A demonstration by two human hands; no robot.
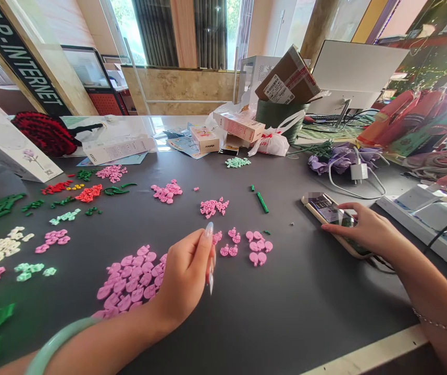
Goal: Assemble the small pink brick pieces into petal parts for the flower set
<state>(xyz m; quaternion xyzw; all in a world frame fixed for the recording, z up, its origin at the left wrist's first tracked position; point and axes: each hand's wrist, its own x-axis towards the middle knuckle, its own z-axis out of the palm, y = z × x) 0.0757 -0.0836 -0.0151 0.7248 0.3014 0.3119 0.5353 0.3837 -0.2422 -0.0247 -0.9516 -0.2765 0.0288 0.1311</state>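
Note:
My left hand is closed above the middle of the dark table, between a large pile of round pink pieces and small pink clusters. Whatever its fingers hold, if anything, is hidden. My right hand grips a phone that lies on the table at the right, thumb and finger on its edges. More round pink pieces lie between the hands. Behind them are a green stick and a heap of small pink parts.
Sorted green, red, white, pink and mint pieces cover the left side. A white box stands at the back left. Boxes and bags are at the back. Purple flowers, a charger and a power strip sit on the right.

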